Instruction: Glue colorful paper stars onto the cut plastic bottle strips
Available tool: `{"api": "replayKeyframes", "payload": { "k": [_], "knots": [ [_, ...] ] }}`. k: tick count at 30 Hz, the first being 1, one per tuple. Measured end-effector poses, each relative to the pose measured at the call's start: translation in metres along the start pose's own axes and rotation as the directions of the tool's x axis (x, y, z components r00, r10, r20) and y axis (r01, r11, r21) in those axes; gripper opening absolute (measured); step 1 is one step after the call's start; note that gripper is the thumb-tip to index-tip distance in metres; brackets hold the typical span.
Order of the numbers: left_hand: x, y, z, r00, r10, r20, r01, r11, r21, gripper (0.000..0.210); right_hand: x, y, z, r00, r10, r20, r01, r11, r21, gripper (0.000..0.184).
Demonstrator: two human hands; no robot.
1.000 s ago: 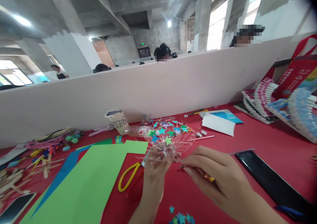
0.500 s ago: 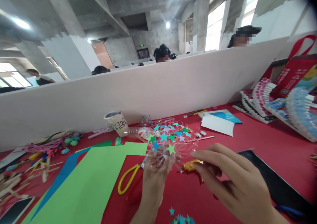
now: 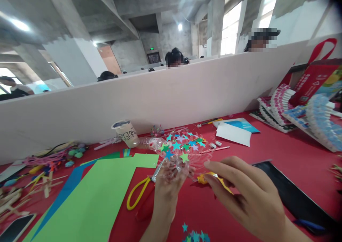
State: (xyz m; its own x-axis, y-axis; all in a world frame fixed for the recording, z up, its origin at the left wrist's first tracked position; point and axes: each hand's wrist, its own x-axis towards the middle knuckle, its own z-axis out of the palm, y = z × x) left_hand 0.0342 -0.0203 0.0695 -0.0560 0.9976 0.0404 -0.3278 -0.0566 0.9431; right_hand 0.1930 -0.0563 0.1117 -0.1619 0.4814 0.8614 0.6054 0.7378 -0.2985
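My left hand (image 3: 169, 178) is closed around a clear plastic bottle cut into thin strips (image 3: 177, 161), held upright over the red table. Blue, green and lilac paper stars (image 3: 184, 147) sit on its spread strips. To its right hovers my right hand (image 3: 245, 195), fingers curved and thumb apart from the index finger, with nothing visible between them. Behind those fingers lies a yellow-orange tool (image 3: 211, 178), partly hidden. Yellow-handled scissors (image 3: 138, 195) rest beside my left wrist. A pile of loose stars (image 3: 196, 237) lies at the near edge.
Green paper sheets (image 3: 88, 195) cover the left side. A paper cup (image 3: 125, 133) and a clear bottle (image 3: 149, 143) stand and lie behind. White partition (image 3: 160, 99) closes the back; folded fans (image 3: 283, 106) and a red bag (image 3: 315, 78) are at right. A black flat case (image 3: 291, 195) lies right.
My right hand has shifted slightly left and down, its thumb and index still apart. My left hand keeps the cut bottle in nearly the same place. A person at far left has moved left.
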Motion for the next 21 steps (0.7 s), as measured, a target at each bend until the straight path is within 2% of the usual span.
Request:
{"api": "replayKeyframes", "payload": {
  "k": [10, 18, 21],
  "knots": [
    [-0.003, 0.0062, 0.0083, 0.996, -0.027, -0.091, 0.024, 0.999, -0.03, 0.025, -0.0042, 0.0017, 0.0013, 0.999, -0.05, 0.009, 0.05, 0.999, -0.003, 0.028],
    [-0.0027, 0.005, 0.0044, 0.998, -0.035, -0.057, 0.033, 0.999, -0.041, 0.022, 0.001, 0.0001, 0.0012, 0.999, -0.007, 0.035, 0.005, 0.999, 0.044, 0.027],
    [-0.0017, 0.0032, 0.0029, 0.996, -0.041, -0.076, 0.038, 0.998, -0.046, 0.022, 0.0007, 0.0005, 0.0016, 0.998, -0.001, 0.06, -0.001, 1.0, 0.026, 0.027]
  ]
}}
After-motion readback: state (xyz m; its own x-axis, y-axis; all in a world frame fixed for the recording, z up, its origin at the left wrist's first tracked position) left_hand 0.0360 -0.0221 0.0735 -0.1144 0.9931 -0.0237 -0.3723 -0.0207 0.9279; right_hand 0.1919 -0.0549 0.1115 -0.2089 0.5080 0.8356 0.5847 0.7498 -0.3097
